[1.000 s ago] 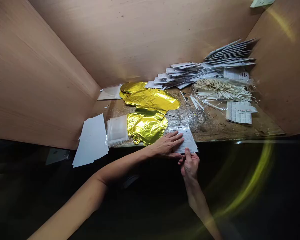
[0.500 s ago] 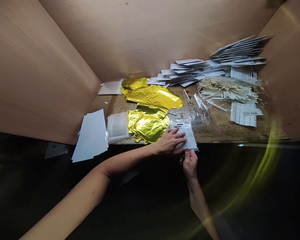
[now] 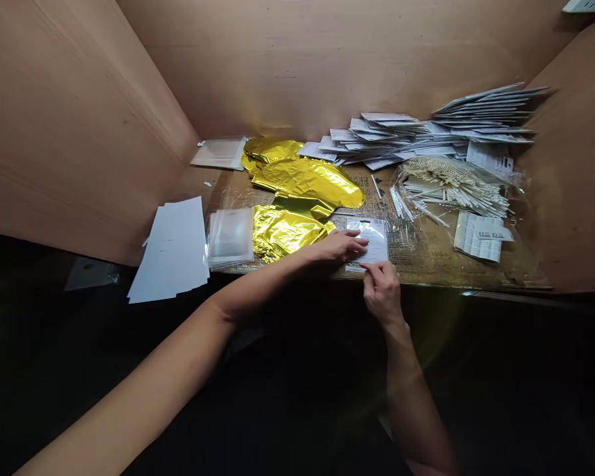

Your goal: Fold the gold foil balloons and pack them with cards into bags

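Observation:
A clear plastic packet with a white printed card (image 3: 377, 242) lies flat at the table's front edge. My left hand (image 3: 341, 246) is open, its stretched fingers resting on the packet's left side. At the packet's lower edge, my right hand (image 3: 384, 291) is closed, with curled fingers and the forefinger lying along that edge; its thumb is partly hidden. Just left of the packet, crumpled gold foil balloons (image 3: 297, 228) spread over the table, partly behind my left hand. Clear plastic sleeves (image 3: 231, 237) lie beside the foil.
White card sheets (image 3: 171, 251) overhang the front edge at left. More clear sleeves (image 3: 221, 154) lie at the back left. Filled packets (image 3: 391, 139) are heaped along the back wall. White sticks (image 3: 456, 185) spill from a bag at right, near a folded printed sheet (image 3: 478, 238). Board walls enclose three sides.
The packet now lies farther in on the table, and both hands have moved up with it. My right hand has turned, its forefinger now along the lower edge. The camera view has shifted slightly.

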Demonstrator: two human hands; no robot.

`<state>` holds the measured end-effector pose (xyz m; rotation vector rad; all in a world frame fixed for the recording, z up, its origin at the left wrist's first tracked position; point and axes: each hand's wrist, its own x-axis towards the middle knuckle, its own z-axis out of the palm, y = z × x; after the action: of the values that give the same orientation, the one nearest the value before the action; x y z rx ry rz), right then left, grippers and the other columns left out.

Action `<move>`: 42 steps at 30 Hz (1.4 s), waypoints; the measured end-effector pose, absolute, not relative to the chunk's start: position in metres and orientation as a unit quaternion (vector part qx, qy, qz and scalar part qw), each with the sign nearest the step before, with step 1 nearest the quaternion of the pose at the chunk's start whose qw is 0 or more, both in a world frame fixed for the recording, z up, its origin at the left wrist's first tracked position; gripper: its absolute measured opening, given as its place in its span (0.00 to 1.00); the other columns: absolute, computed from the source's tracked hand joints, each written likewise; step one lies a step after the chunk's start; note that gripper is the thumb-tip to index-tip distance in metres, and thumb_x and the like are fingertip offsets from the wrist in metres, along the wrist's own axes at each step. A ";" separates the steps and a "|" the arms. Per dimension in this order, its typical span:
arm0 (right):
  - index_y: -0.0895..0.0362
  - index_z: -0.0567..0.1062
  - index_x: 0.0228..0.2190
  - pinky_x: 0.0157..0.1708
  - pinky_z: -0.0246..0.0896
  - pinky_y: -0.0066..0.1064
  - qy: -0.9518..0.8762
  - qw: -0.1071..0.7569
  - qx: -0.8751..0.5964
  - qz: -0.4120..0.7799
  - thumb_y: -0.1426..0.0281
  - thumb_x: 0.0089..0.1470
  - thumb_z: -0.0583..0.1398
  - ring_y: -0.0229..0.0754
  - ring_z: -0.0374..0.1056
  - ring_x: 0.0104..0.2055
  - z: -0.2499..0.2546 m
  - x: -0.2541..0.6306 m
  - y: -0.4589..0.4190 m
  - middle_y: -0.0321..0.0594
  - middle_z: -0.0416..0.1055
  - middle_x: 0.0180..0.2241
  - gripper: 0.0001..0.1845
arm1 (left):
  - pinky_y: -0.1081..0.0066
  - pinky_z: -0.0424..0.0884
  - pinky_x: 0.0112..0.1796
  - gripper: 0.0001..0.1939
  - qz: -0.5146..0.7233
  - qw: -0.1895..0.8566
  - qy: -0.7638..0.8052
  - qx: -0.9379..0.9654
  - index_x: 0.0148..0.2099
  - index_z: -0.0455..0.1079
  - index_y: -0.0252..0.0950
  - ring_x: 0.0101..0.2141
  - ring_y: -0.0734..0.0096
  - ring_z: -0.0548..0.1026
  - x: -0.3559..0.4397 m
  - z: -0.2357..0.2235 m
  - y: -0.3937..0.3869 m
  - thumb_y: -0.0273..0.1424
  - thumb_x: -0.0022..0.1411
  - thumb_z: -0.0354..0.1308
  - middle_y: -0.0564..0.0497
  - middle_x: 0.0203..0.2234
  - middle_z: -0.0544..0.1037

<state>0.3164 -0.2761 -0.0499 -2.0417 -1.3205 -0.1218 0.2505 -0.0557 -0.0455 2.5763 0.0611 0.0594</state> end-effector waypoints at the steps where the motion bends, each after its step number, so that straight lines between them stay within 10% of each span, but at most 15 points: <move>1: 0.54 0.82 0.46 0.46 0.60 0.43 -0.547 0.302 -0.780 -0.038 0.75 0.66 0.54 0.52 0.68 0.45 -0.047 0.319 -0.270 0.47 0.72 0.41 0.17 | 0.51 0.56 0.67 0.18 0.017 0.283 0.013 0.959 0.60 0.78 0.49 0.71 0.53 0.62 0.252 -0.046 -0.052 0.38 0.73 0.56 0.52 0.67 0.74; 13: 0.55 0.76 0.40 0.50 0.55 0.48 -0.600 0.230 -0.766 0.006 0.71 0.67 0.56 0.56 0.66 0.50 -0.040 0.323 -0.249 0.51 0.72 0.46 0.09 | 0.45 0.54 0.66 0.21 0.003 0.302 -0.035 0.953 0.65 0.74 0.52 0.74 0.48 0.56 0.250 -0.046 -0.052 0.34 0.73 0.54 0.55 0.71 0.67; 20: 0.48 0.70 0.43 0.28 0.57 0.33 -0.410 0.574 -0.694 0.142 0.57 0.72 0.53 0.40 0.55 0.23 -0.033 0.351 -0.321 0.31 0.60 0.26 0.11 | 0.44 0.52 0.68 0.14 0.012 0.336 -0.022 0.942 0.55 0.79 0.46 0.73 0.49 0.58 0.235 -0.045 -0.057 0.34 0.74 0.56 0.52 0.69 0.71; 26: 0.48 0.80 0.53 0.47 0.69 0.47 -0.546 0.266 -0.794 0.020 0.60 0.60 0.68 0.53 0.68 0.46 -0.045 0.346 -0.359 0.49 0.69 0.53 0.19 | 0.43 0.54 0.67 0.13 -0.026 0.331 -0.087 0.939 0.49 0.80 0.43 0.74 0.47 0.55 0.207 -0.036 -0.066 0.26 0.68 0.57 0.51 0.70 0.70; 32: 0.52 0.73 0.29 0.40 0.69 0.42 -0.428 0.384 -0.817 -0.036 0.59 0.66 0.63 0.48 0.70 0.36 -0.066 0.318 -0.305 0.43 0.70 0.34 0.14 | 0.49 0.60 0.64 0.09 0.002 0.307 -0.089 0.947 0.50 0.78 0.41 0.73 0.50 0.59 0.203 -0.033 -0.077 0.35 0.72 0.58 0.47 0.66 0.74; 42: 0.55 0.74 0.35 0.14 0.49 0.24 -0.230 0.595 -0.700 0.320 0.53 0.46 0.75 0.32 0.59 0.15 -0.018 0.365 -0.286 0.34 0.74 0.21 0.25 | 0.59 0.67 0.64 0.16 0.215 0.330 -0.015 0.919 0.61 0.74 0.40 0.64 0.62 0.73 0.164 -0.042 -0.098 0.31 0.76 0.53 0.44 0.64 0.77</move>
<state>0.3650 -0.2861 -0.0180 -1.6257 -0.5354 0.7438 0.1643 -0.0979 -0.0420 2.4038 -0.0386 0.5615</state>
